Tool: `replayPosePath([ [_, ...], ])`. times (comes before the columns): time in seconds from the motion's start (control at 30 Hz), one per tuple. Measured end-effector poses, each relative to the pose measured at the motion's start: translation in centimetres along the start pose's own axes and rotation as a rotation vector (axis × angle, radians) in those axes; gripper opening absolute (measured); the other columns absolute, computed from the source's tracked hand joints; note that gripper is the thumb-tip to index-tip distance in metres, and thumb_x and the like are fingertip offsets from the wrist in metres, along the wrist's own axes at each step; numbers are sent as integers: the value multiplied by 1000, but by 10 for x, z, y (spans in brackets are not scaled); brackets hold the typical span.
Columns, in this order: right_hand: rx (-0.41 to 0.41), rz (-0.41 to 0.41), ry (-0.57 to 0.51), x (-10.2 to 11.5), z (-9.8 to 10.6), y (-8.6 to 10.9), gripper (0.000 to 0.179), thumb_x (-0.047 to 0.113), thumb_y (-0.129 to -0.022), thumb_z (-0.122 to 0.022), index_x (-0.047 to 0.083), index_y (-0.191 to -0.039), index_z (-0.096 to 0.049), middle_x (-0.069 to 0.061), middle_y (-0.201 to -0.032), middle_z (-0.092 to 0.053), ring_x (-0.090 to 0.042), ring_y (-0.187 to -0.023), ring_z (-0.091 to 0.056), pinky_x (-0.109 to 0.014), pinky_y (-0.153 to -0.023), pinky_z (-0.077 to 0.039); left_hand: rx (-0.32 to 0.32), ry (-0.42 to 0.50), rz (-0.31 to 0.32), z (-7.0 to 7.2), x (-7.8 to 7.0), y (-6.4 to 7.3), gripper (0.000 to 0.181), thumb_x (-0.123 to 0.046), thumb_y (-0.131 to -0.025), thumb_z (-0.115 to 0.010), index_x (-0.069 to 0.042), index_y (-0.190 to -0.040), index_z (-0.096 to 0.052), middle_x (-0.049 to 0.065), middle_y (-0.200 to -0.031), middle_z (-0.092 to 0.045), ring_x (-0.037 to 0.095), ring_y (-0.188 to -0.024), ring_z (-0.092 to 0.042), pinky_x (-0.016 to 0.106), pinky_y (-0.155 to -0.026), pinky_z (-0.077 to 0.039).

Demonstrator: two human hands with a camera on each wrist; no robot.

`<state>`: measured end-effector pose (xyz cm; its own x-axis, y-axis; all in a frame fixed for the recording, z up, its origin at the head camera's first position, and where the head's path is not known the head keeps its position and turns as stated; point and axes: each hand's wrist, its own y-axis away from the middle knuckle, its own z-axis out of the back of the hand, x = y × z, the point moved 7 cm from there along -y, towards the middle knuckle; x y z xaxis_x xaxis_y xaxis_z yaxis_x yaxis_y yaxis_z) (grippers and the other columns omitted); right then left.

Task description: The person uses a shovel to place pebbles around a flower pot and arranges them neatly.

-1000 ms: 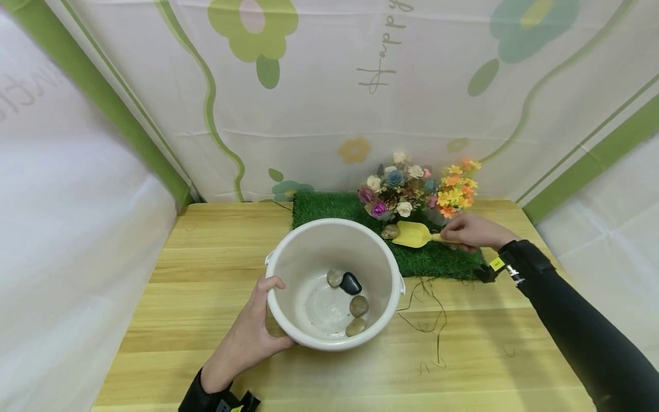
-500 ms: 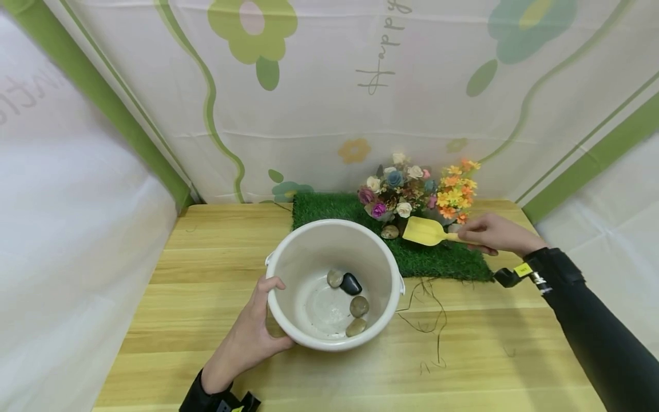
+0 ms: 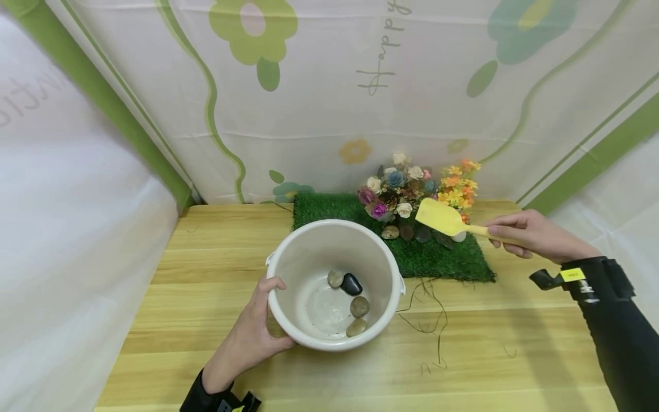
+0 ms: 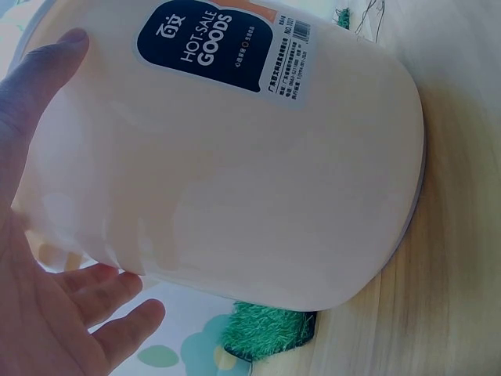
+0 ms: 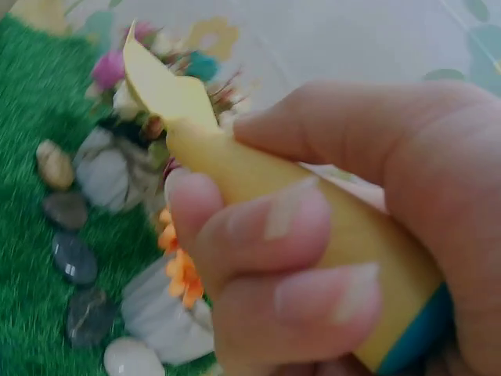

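Note:
My left hand (image 3: 259, 323) holds the off-white plastic bucket (image 3: 334, 343) by its left side, a fingertip hooked over the rim. In the left wrist view the thumb and fingers spread over the bucket's outer wall (image 4: 274, 196), near a dark label (image 4: 207, 43). Several pebbles lie inside, among them a black stone (image 3: 351, 284) and a brown stone (image 3: 358, 306). My right hand (image 3: 535, 233) grips the handle of a yellow toy shovel (image 3: 440, 216), its blade raised over the grass mat in front of the flowers. The blade looks bare.
A green artificial grass mat (image 3: 437, 263) lies at the back right. On it several stones, such as a tan stone (image 3: 390, 232), form a row before mixed flowers (image 3: 393, 178) and orange-yellow flowers (image 3: 455, 186). Thin dark strands (image 3: 437, 326) lie on the wooden table (image 3: 206, 257).
My right hand has drawn the shovel right and upward, away from the tan stone, uncovering the row of stones. The left hand and bucket have stayed put.

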<state>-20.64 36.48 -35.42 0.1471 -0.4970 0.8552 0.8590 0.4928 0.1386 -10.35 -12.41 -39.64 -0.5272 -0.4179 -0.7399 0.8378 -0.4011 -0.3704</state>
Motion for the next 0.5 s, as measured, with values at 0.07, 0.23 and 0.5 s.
replayPosePath([
  [0.07, -3, 39, -39, 7, 2, -1, 30, 7, -98, -39, -1, -126, -49, -13, -77, -54, -20, -46, -35, -36, -41, -35, 2, 4, 1, 0, 0, 0, 82, -43, -63, -81, -16, -122, -31, 6, -150, -16, 28, -127, -32, 50, -90, -40],
  [0.23, 21, 154, -86, 31, 1, -8, 33, -2, -97, -36, -5, -128, -46, -13, -79, -53, -18, -44, -35, -37, -35, -31, 2, 8, 5, 0, 0, 0, 82, -43, -63, -81, -16, -122, -31, 6, -150, -18, 28, -126, -33, 49, -90, -40],
  [0.5, 64, 149, -3, 64, -13, -24, 34, 3, -97, -41, 4, -130, -48, -10, -73, -55, -17, -44, -37, -37, -40, -38, -6, 5, -2, 1, -1, 0, 83, -42, -61, -82, -13, -121, -32, 6, -149, -20, 27, -125, -35, 49, -89, -40],
])
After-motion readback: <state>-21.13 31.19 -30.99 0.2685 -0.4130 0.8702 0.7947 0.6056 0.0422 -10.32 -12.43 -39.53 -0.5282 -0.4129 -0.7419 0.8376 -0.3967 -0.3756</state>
